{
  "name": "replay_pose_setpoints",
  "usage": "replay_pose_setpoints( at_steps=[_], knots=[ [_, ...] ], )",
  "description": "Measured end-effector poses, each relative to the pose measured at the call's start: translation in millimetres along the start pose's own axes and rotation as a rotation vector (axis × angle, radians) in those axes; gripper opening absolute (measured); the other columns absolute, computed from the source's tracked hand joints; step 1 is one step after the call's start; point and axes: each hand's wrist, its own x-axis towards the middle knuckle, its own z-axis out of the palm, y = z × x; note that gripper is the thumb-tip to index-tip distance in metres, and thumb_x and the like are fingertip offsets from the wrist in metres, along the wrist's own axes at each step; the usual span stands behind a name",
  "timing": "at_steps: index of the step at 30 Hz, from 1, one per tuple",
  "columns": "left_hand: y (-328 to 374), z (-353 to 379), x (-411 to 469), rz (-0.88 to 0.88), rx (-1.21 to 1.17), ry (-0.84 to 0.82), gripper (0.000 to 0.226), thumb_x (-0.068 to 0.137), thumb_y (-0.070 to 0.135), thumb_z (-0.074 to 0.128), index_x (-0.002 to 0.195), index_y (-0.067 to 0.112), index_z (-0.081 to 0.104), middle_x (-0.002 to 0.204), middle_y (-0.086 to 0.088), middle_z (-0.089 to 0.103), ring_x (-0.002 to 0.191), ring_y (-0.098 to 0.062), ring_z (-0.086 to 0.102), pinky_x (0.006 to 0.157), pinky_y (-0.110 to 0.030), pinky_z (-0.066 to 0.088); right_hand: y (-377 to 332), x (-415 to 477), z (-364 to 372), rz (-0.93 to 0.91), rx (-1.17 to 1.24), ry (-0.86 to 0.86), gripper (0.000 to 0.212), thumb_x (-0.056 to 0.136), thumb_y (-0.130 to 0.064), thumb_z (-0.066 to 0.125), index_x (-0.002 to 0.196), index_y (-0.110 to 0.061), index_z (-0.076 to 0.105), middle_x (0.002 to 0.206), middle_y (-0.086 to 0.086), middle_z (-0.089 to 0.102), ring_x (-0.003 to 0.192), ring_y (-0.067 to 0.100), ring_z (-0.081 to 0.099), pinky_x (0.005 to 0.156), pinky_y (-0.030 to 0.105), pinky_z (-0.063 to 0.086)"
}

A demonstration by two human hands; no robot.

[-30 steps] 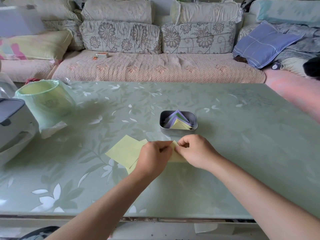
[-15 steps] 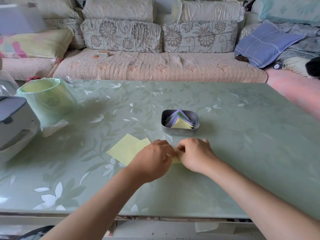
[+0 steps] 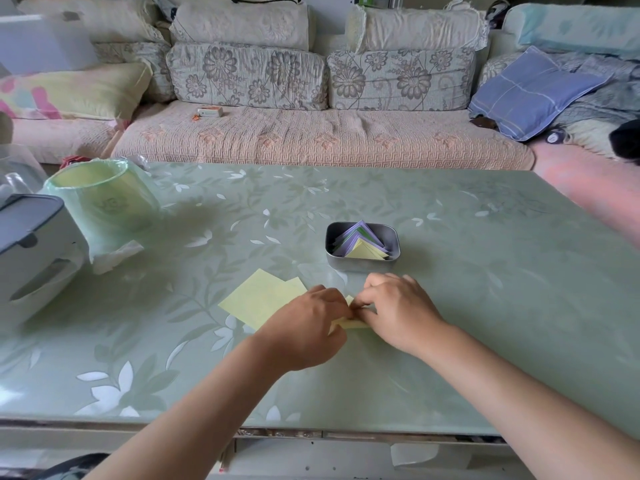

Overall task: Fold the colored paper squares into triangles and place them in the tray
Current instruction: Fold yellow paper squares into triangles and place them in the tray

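A small grey metal tray stands mid-table and holds several folded purple, green and yellow paper triangles. Just in front of it, my left hand and my right hand meet over a yellow paper piece, pinching it against the table; most of it is hidden under my fingers. A small stack of flat yellow paper squares lies on the table to the left of my left hand, partly under it.
A green-lined bin stands at the left, with a grey-and-white appliance beside it at the table's left edge. A sofa with cushions runs behind the green glass-topped table.
Both hands have sunk lower onto the table and closed together over the yellow paper, which now shows less. The tray and the flat squares have not moved.
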Motion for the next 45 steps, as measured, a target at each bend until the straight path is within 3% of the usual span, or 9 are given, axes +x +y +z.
replay_pose_setpoints(
  at_steps=[7, 16, 27, 29, 32, 35, 38, 43, 45],
  knots=[
    [0, 4, -11, 0.06, 0.212, -0.01, 0.049, 0.089, 0.045, 0.038, 0.128, 0.032, 0.064, 0.124, 0.006, 0.06, 0.108, -0.017, 0.054, 0.091, -0.033, 0.047, 1, -3, -2, 0.051, 0.042, -0.066, 0.024, 0.095, -0.05, 0.056, 0.11, -0.042, 0.072, 0.105, -0.011, 0.055, 0.11, 0.014, 0.053, 0.091, 0.035, 0.034],
    [4, 7, -21, 0.198, 0.352, 0.097, 0.035, 0.085, 0.043, 0.053, 0.111, 0.033, 0.073, 0.114, 0.008, 0.068, 0.106, -0.016, 0.057, 0.086, -0.029, 0.045, -1, -6, -9, 0.09, 0.049, -0.147, 0.034, 0.089, -0.061, 0.058, 0.117, -0.043, 0.068, 0.115, -0.011, 0.053, 0.12, 0.014, 0.048, 0.099, 0.035, 0.032],
    [12, 14, -23, 0.175, 0.317, 0.119, 0.039, 0.083, 0.038, 0.05, 0.112, 0.025, 0.071, 0.1, 0.006, 0.069, 0.08, -0.018, 0.061, 0.068, -0.03, 0.054, -6, -17, -7, 0.048, -0.005, -0.026, 0.04, 0.089, -0.05, 0.065, 0.128, -0.042, 0.06, 0.125, -0.014, 0.046, 0.121, 0.014, 0.039, 0.1, 0.031, 0.029],
    [11, 15, -24, 0.174, 0.322, 0.128, 0.039, 0.084, 0.04, 0.049, 0.114, 0.026, 0.071, 0.102, 0.006, 0.068, 0.082, -0.017, 0.062, 0.069, -0.029, 0.055, -9, -19, -7, 0.011, -0.005, 0.033, 0.031, 0.088, -0.041, 0.068, 0.119, -0.04, 0.066, 0.122, -0.012, 0.048, 0.117, 0.016, 0.041, 0.097, 0.032, 0.03],
    [11, 15, -26, 0.17, 0.314, 0.115, 0.041, 0.086, 0.041, 0.049, 0.118, 0.027, 0.069, 0.105, 0.006, 0.066, 0.087, -0.017, 0.062, 0.073, -0.03, 0.055, -11, -23, -3, -0.096, -0.064, 0.095, 0.015, 0.076, -0.02, 0.076, 0.083, -0.034, 0.077, 0.103, -0.012, 0.06, 0.1, 0.021, 0.053, 0.081, 0.034, 0.039],
    [13, 17, -27, 0.153, 0.333, 0.121, 0.04, 0.085, 0.042, 0.049, 0.118, 0.031, 0.069, 0.107, 0.008, 0.065, 0.091, -0.015, 0.061, 0.079, -0.03, 0.054, -11, -28, 1, -0.175, -0.207, 0.145, 0.011, 0.062, -0.018, 0.074, 0.064, -0.029, 0.075, 0.096, -0.01, 0.066, 0.09, 0.023, 0.057, 0.075, 0.034, 0.035],
    [16, 15, -28, 0.139, 0.34, 0.136, 0.037, 0.083, 0.041, 0.048, 0.109, 0.032, 0.072, 0.105, 0.007, 0.066, 0.092, -0.016, 0.062, 0.078, -0.03, 0.055, -14, -36, -2, -0.231, -0.259, 0.14, 0.008, 0.059, -0.026, 0.067, 0.059, -0.023, 0.074, 0.107, -0.004, 0.067, 0.099, 0.026, 0.057, 0.082, 0.036, 0.029],
    [17, 9, -32, 0.064, 0.391, 0.138, 0.035, 0.077, 0.04, 0.044, 0.087, 0.032, 0.077, 0.1, 0.004, 0.067, 0.088, -0.019, 0.064, 0.065, -0.031, 0.056, -11, -45, 0, -0.198, -0.243, 0.069, 0.017, 0.064, -0.029, 0.061, 0.066, -0.021, 0.076, 0.104, -0.005, 0.066, 0.096, 0.023, 0.055, 0.08, 0.035, 0.029],
    [17, 9, -35, -0.022, 0.366, 0.126, 0.046, 0.079, 0.043, 0.034, 0.088, 0.029, 0.077, 0.109, 0.004, 0.064, 0.093, -0.02, 0.063, 0.064, -0.032, 0.056, -6, -47, 3, -0.188, -0.232, 0.071, 0.023, 0.067, -0.029, 0.057, 0.073, -0.025, 0.078, 0.101, -0.007, 0.062, 0.095, 0.022, 0.054, 0.079, 0.033, 0.028]
  ],
)
